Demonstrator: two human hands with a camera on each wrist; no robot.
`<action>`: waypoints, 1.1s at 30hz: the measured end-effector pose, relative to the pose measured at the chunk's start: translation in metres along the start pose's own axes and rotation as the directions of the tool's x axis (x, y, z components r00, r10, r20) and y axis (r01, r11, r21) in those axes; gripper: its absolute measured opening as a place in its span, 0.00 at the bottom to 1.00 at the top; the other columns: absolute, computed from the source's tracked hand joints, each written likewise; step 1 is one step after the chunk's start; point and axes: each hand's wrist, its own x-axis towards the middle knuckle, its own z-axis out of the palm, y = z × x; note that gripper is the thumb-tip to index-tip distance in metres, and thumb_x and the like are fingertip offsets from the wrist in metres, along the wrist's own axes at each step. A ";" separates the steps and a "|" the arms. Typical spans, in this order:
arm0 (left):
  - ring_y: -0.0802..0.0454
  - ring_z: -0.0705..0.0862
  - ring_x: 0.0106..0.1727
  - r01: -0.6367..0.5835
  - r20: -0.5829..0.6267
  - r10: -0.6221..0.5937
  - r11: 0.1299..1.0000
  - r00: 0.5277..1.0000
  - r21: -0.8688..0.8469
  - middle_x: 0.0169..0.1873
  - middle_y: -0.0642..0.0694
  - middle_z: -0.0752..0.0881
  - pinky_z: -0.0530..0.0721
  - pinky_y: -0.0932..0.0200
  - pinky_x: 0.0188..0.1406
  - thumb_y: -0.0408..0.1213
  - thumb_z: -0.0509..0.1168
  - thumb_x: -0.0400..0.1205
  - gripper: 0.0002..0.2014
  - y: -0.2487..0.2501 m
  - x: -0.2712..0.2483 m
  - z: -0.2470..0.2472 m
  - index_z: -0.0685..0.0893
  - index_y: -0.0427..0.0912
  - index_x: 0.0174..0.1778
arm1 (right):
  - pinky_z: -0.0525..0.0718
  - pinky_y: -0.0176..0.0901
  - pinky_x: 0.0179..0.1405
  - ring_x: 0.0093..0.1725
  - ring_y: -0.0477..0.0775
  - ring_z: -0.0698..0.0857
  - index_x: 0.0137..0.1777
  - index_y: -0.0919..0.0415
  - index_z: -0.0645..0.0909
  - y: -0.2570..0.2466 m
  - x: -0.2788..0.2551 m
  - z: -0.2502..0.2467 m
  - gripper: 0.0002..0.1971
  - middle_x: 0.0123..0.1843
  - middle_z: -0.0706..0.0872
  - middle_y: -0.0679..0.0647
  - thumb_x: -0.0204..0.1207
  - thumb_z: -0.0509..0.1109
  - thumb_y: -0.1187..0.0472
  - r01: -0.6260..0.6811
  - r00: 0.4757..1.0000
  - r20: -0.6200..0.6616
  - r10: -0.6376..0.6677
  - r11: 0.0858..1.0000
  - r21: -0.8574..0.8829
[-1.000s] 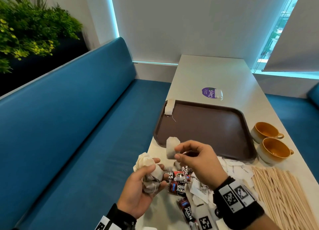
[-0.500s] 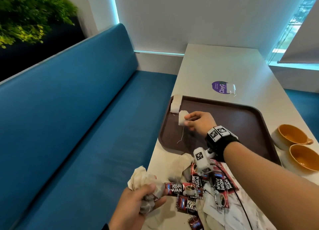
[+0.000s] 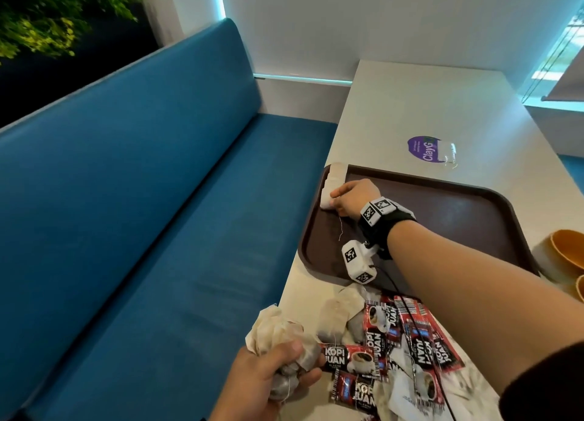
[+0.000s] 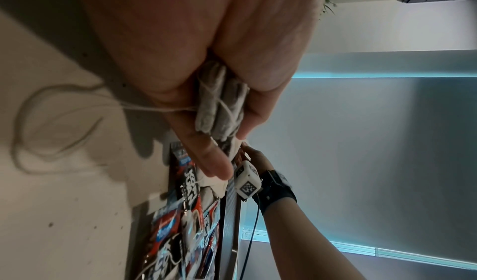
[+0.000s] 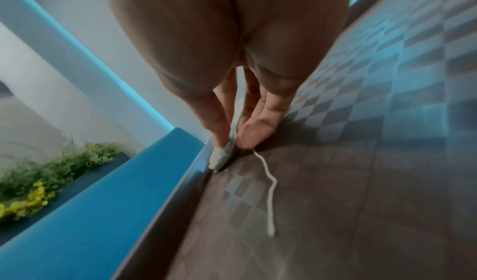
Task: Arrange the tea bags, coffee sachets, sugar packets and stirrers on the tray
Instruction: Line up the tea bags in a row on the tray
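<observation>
A brown tray [image 3: 458, 218] lies on the pale table. My right hand [image 3: 339, 199] reaches to the tray's far left corner and pinches a tea bag [image 5: 219, 158] between thumb and fingers, setting it against the rim, its string [image 5: 269, 192] trailing on the tray floor. Another tea bag [image 3: 337, 172] leans on the rim just beyond. My left hand [image 3: 278, 373] grips a bunch of tea bags [image 4: 222, 103] at the table's near left edge. Red coffee sachets [image 3: 410, 341] and loose tea bags [image 3: 338, 313] lie in a heap near me.
Two orange cups [image 3: 565, 253] stand right of the tray. A purple sticker [image 3: 425, 148] with a clear packet [image 3: 448, 150] lies beyond the tray. A blue bench [image 3: 158, 231] runs along the table's left side. White packets [image 3: 404, 395] lie among the sachets.
My right hand carried one tea bag from near the heap out to the tray's far left corner and lowered it beside the first one. The left hand kept its bunch.
</observation>
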 end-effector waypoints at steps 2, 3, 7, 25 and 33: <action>0.18 0.89 0.48 0.001 0.015 -0.001 1.000 1.000 0.023 0.48 0.15 0.86 0.92 0.33 0.43 0.23 0.80 0.63 0.23 -0.001 0.001 -0.001 0.87 0.35 0.55 | 0.92 0.53 0.58 0.42 0.55 0.91 0.33 0.54 0.89 -0.004 -0.001 0.000 0.08 0.40 0.92 0.51 0.67 0.85 0.63 0.009 1.000 0.013 -0.008 0.998 -0.061; 0.19 0.89 0.48 0.001 0.019 -0.002 1.000 1.000 0.030 0.49 0.14 0.86 0.92 0.34 0.43 0.25 0.79 0.64 0.25 -0.002 0.002 -0.002 0.85 0.33 0.59 | 0.91 0.52 0.58 0.40 0.54 0.90 0.34 0.53 0.89 -0.004 -0.001 0.000 0.08 0.41 0.92 0.51 0.69 0.85 0.62 0.014 1.000 0.018 -0.013 0.996 -0.088; 0.29 0.90 0.35 0.006 0.048 -0.005 1.000 0.999 -0.023 0.52 0.11 0.83 0.90 0.47 0.26 0.19 0.74 0.74 0.20 0.002 -0.005 0.001 0.81 0.24 0.62 | 0.91 0.56 0.59 0.45 0.58 0.92 0.36 0.51 0.89 -0.005 -0.007 -0.004 0.07 0.42 0.92 0.52 0.69 0.85 0.59 0.044 0.999 0.026 -0.042 0.995 -0.090; 0.42 0.85 0.32 -0.202 0.133 0.196 0.979 0.972 0.037 0.37 0.31 0.85 0.81 0.57 0.24 0.26 0.77 0.70 0.14 0.008 -0.060 0.027 0.85 0.31 0.50 | 0.88 0.43 0.37 0.35 0.49 0.88 0.49 0.59 0.90 -0.006 -0.285 -0.048 0.05 0.41 0.91 0.54 0.79 0.78 0.58 0.189 0.940 0.214 -0.264 0.930 0.316; 0.47 0.82 0.35 -0.150 0.190 0.119 0.976 0.975 0.156 0.41 0.34 0.85 0.77 0.57 0.27 0.32 0.77 0.71 0.14 -0.009 -0.073 0.034 0.92 0.37 0.53 | 0.85 0.46 0.32 0.35 0.50 0.86 0.50 0.57 0.91 0.040 -0.357 -0.023 0.04 0.44 0.91 0.62 0.78 0.79 0.59 0.092 0.965 0.171 -0.199 0.867 0.489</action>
